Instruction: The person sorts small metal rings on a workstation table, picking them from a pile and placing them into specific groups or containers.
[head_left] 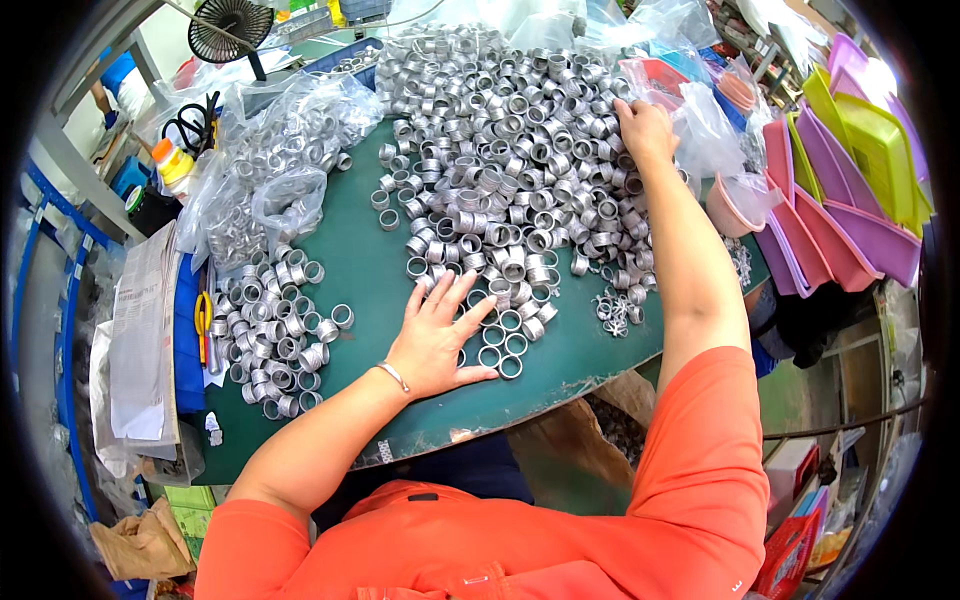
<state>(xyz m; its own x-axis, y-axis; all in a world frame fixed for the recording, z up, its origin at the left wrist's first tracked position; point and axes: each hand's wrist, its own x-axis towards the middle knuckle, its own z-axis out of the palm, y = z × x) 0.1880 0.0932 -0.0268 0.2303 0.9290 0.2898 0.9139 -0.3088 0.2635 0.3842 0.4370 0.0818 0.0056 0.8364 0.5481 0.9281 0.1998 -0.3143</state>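
Note:
A big heap of grey metal rings [500, 140], short and tube-like, covers the middle and back of the green table [355, 245]. My left hand [437, 335] lies low on the tabletop with its fingers spread, at the heap's near edge. Several rings [503, 345] stand on end in a small cluster just right of its thumb and fingertips. Stretched far forward, my right hand [648, 130] rests against the heap's right side. Its fingers look bent and slightly apart, with nothing visibly gripped; their undersides are hidden.
A smaller ring pile [275, 340] sits at left, below clear bags of rings [290, 120]. Yellow-handled scissors [203, 315] lie by the left edge. Pink, purple and green plastic bins [840, 190] lean at right, near a pink cup [735, 205]. Small metal pieces [617, 312] lie nearby.

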